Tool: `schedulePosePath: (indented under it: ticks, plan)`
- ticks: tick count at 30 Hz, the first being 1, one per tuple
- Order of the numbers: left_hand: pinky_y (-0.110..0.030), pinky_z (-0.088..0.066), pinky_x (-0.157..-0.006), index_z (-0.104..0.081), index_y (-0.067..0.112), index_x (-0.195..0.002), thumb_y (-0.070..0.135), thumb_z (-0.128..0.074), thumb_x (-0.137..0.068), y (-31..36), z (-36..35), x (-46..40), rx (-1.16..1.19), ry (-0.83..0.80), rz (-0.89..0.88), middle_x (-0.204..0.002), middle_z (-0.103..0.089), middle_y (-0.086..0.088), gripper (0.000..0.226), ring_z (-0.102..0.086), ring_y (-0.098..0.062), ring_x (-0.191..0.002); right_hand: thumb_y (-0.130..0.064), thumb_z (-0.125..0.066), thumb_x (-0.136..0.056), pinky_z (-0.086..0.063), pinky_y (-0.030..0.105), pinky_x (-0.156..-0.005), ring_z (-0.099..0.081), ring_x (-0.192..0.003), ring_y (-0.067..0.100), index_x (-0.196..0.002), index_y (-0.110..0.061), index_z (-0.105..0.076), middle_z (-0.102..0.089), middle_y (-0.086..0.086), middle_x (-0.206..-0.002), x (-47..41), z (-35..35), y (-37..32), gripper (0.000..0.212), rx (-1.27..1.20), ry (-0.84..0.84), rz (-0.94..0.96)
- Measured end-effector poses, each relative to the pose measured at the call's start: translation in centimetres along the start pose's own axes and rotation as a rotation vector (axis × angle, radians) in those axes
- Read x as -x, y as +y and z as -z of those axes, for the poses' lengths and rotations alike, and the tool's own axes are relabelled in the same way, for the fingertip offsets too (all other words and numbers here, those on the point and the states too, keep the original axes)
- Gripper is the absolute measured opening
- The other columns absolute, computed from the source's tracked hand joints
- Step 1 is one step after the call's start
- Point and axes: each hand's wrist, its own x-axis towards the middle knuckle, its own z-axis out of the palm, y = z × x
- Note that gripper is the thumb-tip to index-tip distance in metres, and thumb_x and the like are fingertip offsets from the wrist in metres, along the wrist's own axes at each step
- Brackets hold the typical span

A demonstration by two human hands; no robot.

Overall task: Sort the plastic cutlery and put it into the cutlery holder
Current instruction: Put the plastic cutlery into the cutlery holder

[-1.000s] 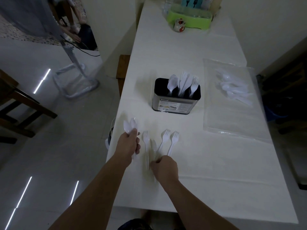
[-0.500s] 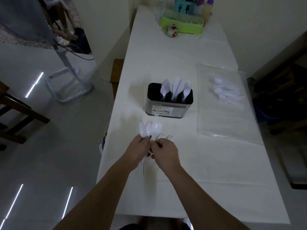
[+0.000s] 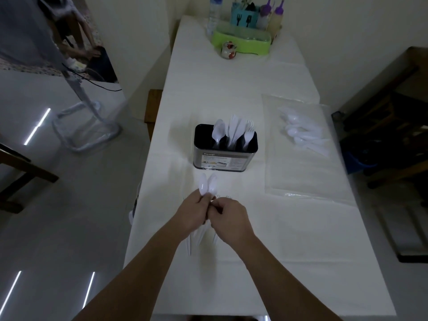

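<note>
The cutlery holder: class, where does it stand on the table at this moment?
In the head view, the cutlery holder stands mid-table, just beyond the left hand and right hand, with the clear plastic bag to its right.

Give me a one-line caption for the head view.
Both hands gather white plastic spoons before the black cutlery holder.

The scene is dim and underexposed, with muted, greyish colour. The white tabletop (image 3: 289, 218) is the brightest surface, evenly lit, and shadows on it are soft. Thin bright streaks of glare lie on the glossy floor (image 3: 69, 228) at left. Wide-angle distortion bends the edges; corners fall dark. The spoons (image 3: 206, 186) look slightly blurred.
</note>
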Motion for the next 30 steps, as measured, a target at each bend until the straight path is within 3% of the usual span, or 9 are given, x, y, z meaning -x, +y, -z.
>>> schedulePosePath:
  ticks: [2,5,7,11,16,19,23,26,30]
  plan:
    - [-0.031,-0.041,-0.061,-0.052,0.017,-0.074,0.021,-0.040,-0.103,0.2,-0.1,-0.2,-0.077,-0.007,-0.045,-0.060,-0.051,0.003,0.031,-0.047,-0.014,-0.056,-0.043,-0.057,-0.086,-0.056,0.035,-0.067,-0.068,-0.067,0.013,-0.084,-0.020,-0.063,-0.067,-0.005,-0.073,-0.4,1.0,0.0,0.024,-0.156,0.098,-0.107]
    - [-0.020,-0.042,-0.066,-0.055,0.022,-0.093,0.023,-0.038,-0.105,0.8,-0.6,0.0,-0.170,-0.083,-0.128,-0.074,-0.057,0.010,0.021,-0.053,-0.002,-0.065,-0.073,-0.062,-0.068,-0.052,0.032,-0.062,-0.071,-0.077,0.017,-0.122,-0.024,-0.047,-0.069,-0.002,-0.088,-1.5,2.8,-0.5,0.075,-0.271,0.020,-0.240]
    - [-0.012,-0.045,-0.072,-0.053,0.028,-0.108,0.022,-0.037,-0.105,1.4,-0.9,0.3,-0.244,-0.134,-0.201,-0.088,-0.061,0.016,0.017,-0.059,0.008,-0.079,-0.082,-0.062,-0.057,-0.056,0.034,-0.070,-0.070,-0.088,0.018,-0.129,-0.021,-0.045,-0.069,0.000,-0.100,-2.3,3.7,-1.0,0.095,-0.181,-0.026,-0.213]
    - [-0.027,-0.050,-0.085,-0.052,0.016,-0.131,0.016,-0.045,-0.101,1.6,-1.1,-0.1,-0.418,-0.122,-0.397,-0.108,-0.067,-0.002,0.030,-0.064,-0.011,-0.097,-0.067,-0.064,-0.068,-0.057,0.035,-0.076,-0.066,-0.082,0.013,-0.091,-0.022,-0.058,-0.066,-0.006,-0.088,-3.4,5.2,-1.4,0.051,-0.138,0.000,-0.135]
    - [-0.034,-0.049,-0.070,-0.052,0.012,-0.113,0.023,-0.050,-0.101,1.8,-0.9,-0.7,-0.536,-0.003,-0.498,-0.098,-0.065,-0.006,0.016,-0.062,-0.018,-0.082,-0.034,-0.063,-0.083,-0.056,0.036,-0.067,-0.065,-0.074,0.019,-0.088,-0.018,-0.061,-0.068,0.000,-0.083,-4.2,6.4,-1.6,0.017,-0.184,0.015,-0.090]
    - [-0.039,-0.050,-0.063,-0.049,0.015,-0.111,0.027,-0.048,-0.101,2.0,-0.6,-0.9,-0.572,0.026,-0.536,-0.091,-0.066,-0.005,0.016,-0.062,-0.019,-0.074,-0.023,-0.063,-0.085,-0.047,0.027,-0.049,-0.063,-0.060,0.016,-0.102,-0.017,-0.056,-0.068,0.008,-0.085,-4.1,6.9,-2.1,0.019,-0.322,-0.032,-0.081]
    - [-0.042,-0.051,-0.063,-0.048,0.016,-0.111,0.028,-0.048,-0.101,2.5,-0.3,-0.8,-0.622,0.025,-0.539,-0.090,-0.069,-0.006,0.016,-0.064,-0.021,-0.074,-0.021,-0.060,-0.086,-0.047,0.025,-0.046,-0.066,-0.057,0.017,-0.130,-0.035,-0.041,-0.069,0.006,-0.088,-4.1,7.4,-2.2,0.050,-0.288,-0.081,0.012]
    - [-0.042,-0.050,-0.061,-0.048,0.013,-0.109,0.027,-0.050,-0.100,2.7,-0.4,-0.8,-0.625,0.029,-0.510,-0.087,-0.068,-0.008,0.017,-0.063,-0.022,-0.071,-0.026,-0.060,-0.086,-0.051,0.026,-0.048,-0.068,-0.062,0.018,-0.121,-0.026,-0.049,-0.067,0.005,-0.092,-4.1,7.7,-2.2,0.037,-0.201,-0.078,0.019]
    - [-0.032,-0.038,-0.054,-0.047,0.007,-0.106,0.024,-0.051,-0.099,3.0,-0.9,-1.0,-0.621,0.080,-0.487,-0.083,-0.067,-0.011,0.019,-0.058,-0.023,-0.065,-0.039,-0.055,-0.086,-0.059,0.038,-0.069,-0.066,-0.081,0.016,-0.107,-0.026,-0.052,-0.064,-0.003,-0.094,-4.2,7.5,-2.6,0.026,-0.053,-0.087,0.037]
